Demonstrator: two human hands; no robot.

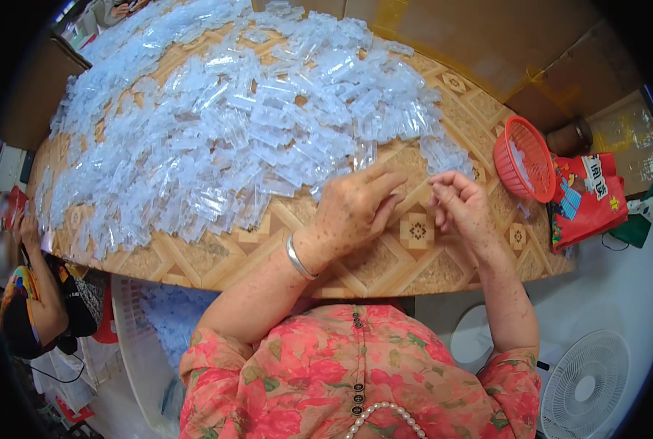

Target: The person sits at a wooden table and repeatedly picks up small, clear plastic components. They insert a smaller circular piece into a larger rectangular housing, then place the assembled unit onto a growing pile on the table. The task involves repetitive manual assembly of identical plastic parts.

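Bright, even light across the table [414,271], soft and diffuse, with only faint shadows under the hands. The heap of clear plastic pieces [231,124] glints pale blue-white, washing out fine detail. Focus is fair at centre; the far pieces smear together. Heavy fisheye bend curves the table's edge, and a black vignette swallows all four corners.

Way too many clear plastic pieces [231,124] to count, they cover most of the one patterned table [414,271]. Right of the table: one red basket [525,157], one red bag [588,197], one white fan [584,384]. Two hands over the table, left hand [356,208] and right hand [460,205], one silver bangle [299,257].
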